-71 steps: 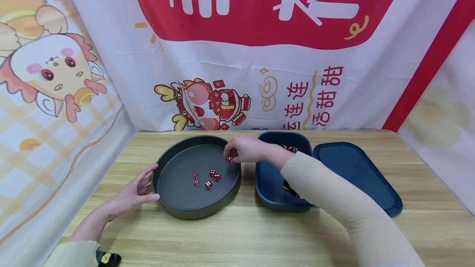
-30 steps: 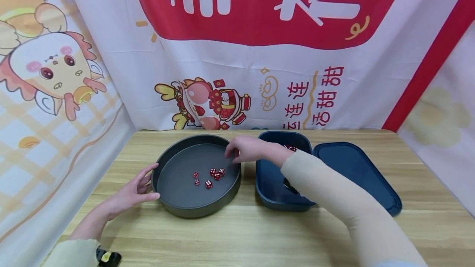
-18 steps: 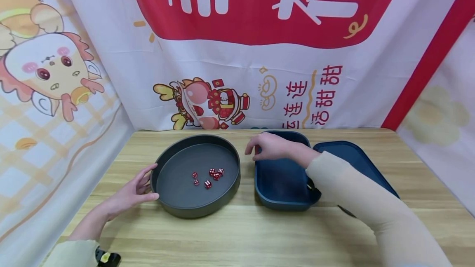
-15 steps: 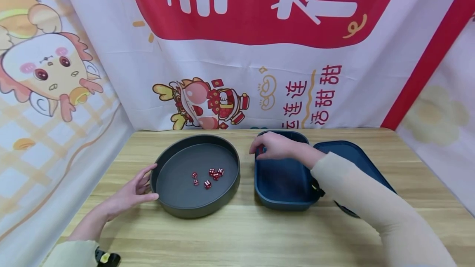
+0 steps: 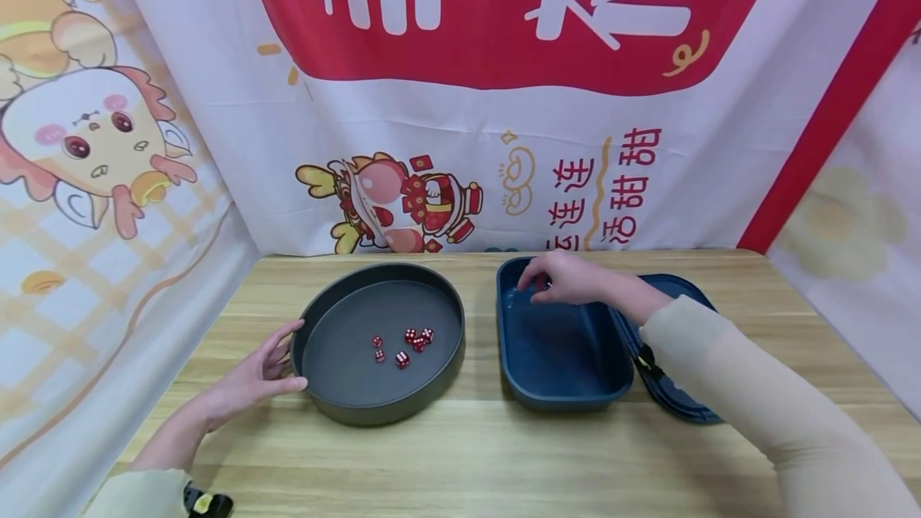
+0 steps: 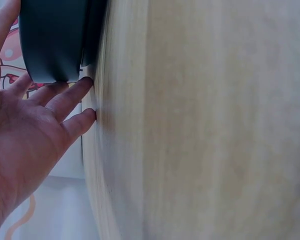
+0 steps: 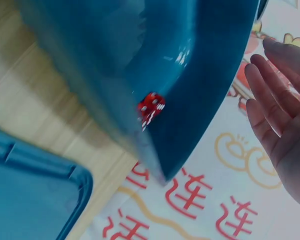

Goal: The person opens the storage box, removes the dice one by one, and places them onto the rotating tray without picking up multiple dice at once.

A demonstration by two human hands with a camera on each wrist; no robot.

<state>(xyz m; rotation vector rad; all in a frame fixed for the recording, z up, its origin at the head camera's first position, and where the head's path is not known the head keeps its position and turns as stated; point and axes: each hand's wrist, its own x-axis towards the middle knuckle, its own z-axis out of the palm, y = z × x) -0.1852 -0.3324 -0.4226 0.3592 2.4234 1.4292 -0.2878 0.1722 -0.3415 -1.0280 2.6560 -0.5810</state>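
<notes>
My left hand [image 5: 252,378] rests against the left side of a round dark grey pan [image 5: 345,378], its fingers spread and thumb near the rim. The left wrist view has that hand [image 6: 35,125] with fingertips by the pan's wall [image 6: 52,45]. Several small red dice [image 5: 402,359] with white pips lie on the pan's floor. Over the far end of a deep blue box [image 5: 564,358] hovers my right hand [image 5: 568,278], fingers loosely bent, with nothing visible in them. Red dice [image 7: 151,106] sit in a corner of the box in the right wrist view; the head view hides them.
A flat blue lid [image 5: 694,410] lies right of the box, partly under my right forearm. Behind the wooden table [image 5: 432,462] hangs a printed white and red cloth [image 5: 518,46]. Another printed cloth [image 5: 93,150] covers the left side.
My right hand has left a die in the pan and moved right, over the blue box. The box's near end has shifted slightly right. The left hand stays at the pan.
</notes>
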